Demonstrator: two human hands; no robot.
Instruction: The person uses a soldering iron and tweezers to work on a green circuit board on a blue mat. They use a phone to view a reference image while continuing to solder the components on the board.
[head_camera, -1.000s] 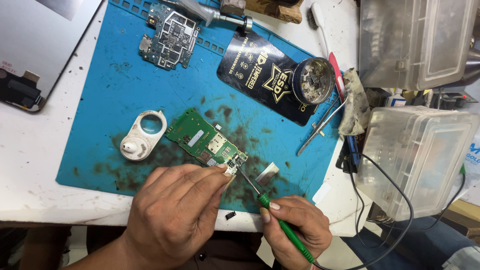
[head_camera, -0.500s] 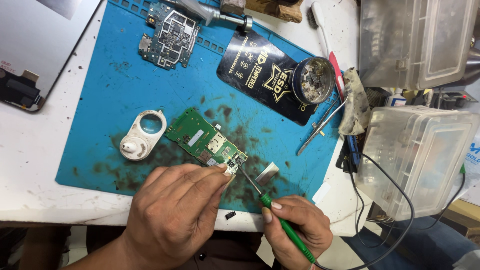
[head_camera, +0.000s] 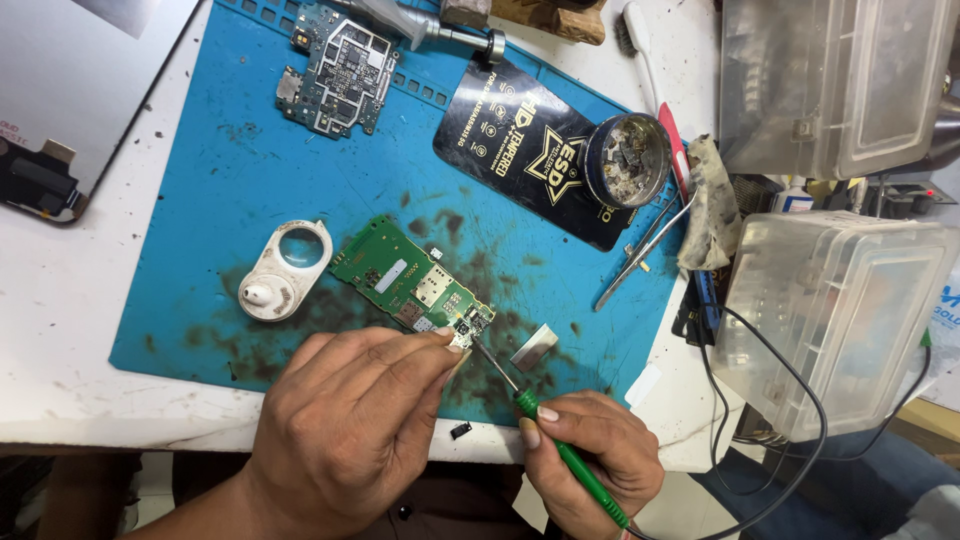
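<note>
A small green circuit board (head_camera: 405, 280) lies on a stained blue work mat (head_camera: 220, 190). My left hand (head_camera: 345, 420) presses its fingertips on the board's near right corner. My right hand (head_camera: 590, 455) grips a green-handled soldering iron (head_camera: 545, 440), whose thin metal tip touches that same corner of the board. A small silver metal shield (head_camera: 535, 346) lies on the mat just right of the tip.
A white plastic ring-shaped part (head_camera: 283, 268) sits left of the board. Farther back lie a second circuit board (head_camera: 335, 72), a black card (head_camera: 525, 150), a round tin (head_camera: 627, 160) and tweezers (head_camera: 640, 250). Clear plastic boxes (head_camera: 830, 320) stand at right, with a black cable (head_camera: 770, 370).
</note>
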